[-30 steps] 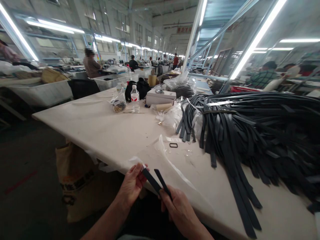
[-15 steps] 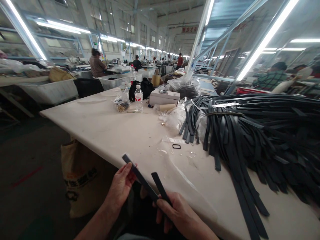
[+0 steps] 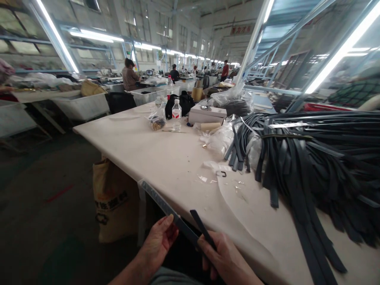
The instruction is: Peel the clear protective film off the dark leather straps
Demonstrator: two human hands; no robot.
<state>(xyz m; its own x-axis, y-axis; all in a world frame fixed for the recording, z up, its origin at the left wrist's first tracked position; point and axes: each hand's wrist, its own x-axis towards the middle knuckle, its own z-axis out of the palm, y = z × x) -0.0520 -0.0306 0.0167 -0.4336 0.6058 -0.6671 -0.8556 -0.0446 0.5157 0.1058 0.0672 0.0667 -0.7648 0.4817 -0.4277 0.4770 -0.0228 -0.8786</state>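
Down at the bottom edge of the view we hold two ends of a dark strap in front of us, just off the near edge of the surface. Our left hand has its grip closed on the longer end, fingers curled under it and thumb pressed on top, and that end runs up and to the left past the hand, tilted, with a thin clear film hanging from its tip. Our right hand is clamped around both ends where they come together, and the shorter end sticks up out of the fist, slanting the same way, close beside the longer one.

On the surface to our right lies a big pile of black straps, several of them trailing toward the near edge. Near the pile's left side we see crumpled clear plastic bags, a small dark metal loop and scraps of film. Farther back stand a water bottle, a small bag of brass-coloured bits, a white box and a black bag. Under the surface's corner a tan sack sits on the floor. Other people work at benches well behind.
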